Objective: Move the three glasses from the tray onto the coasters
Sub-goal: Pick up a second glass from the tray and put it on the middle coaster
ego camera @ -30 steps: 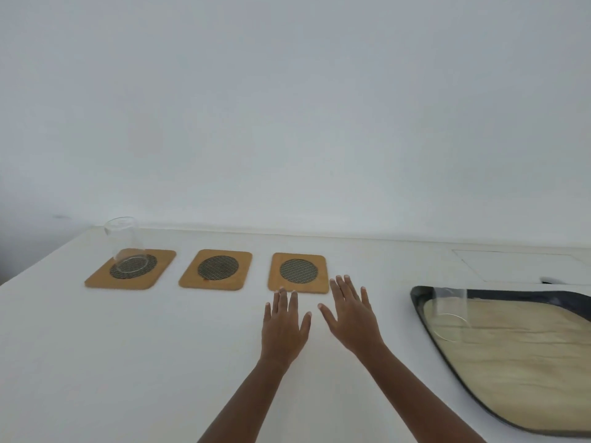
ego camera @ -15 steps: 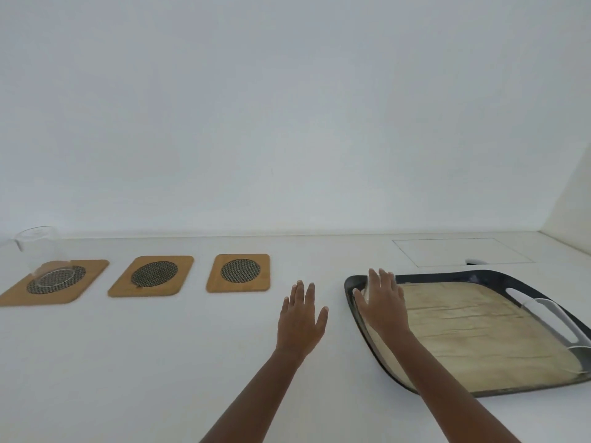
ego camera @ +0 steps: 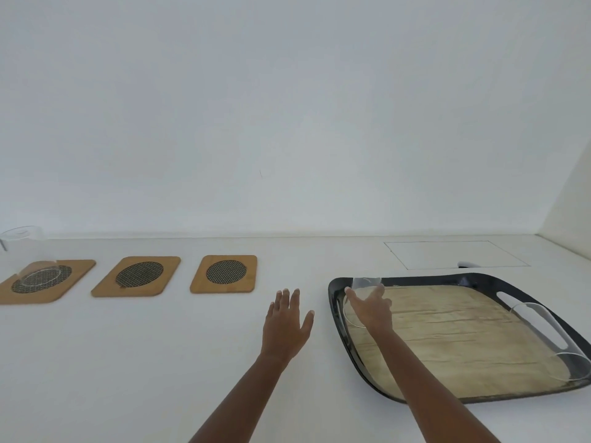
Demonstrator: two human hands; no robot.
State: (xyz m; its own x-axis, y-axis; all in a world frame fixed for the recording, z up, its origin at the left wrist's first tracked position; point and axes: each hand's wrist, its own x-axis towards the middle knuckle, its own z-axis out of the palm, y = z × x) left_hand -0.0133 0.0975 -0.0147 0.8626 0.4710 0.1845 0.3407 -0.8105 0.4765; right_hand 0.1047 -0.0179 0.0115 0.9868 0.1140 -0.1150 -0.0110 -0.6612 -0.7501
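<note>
Cut off at the left edge: leftmost coaster (ego camera: 48,280) and part of the glass (ego camera: 24,251) on it. Partly hidden behind the right hand (ego camera: 371,310): glass in the tray's near-left corner (ego camera: 359,302). Unclear whether fingers actually grip.

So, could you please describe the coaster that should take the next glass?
Three wooden coasters sit in a row left of the dark tray. The far-left coaster already holds a glass; choose the middle coaster, bare, between its neighbours.
</note>
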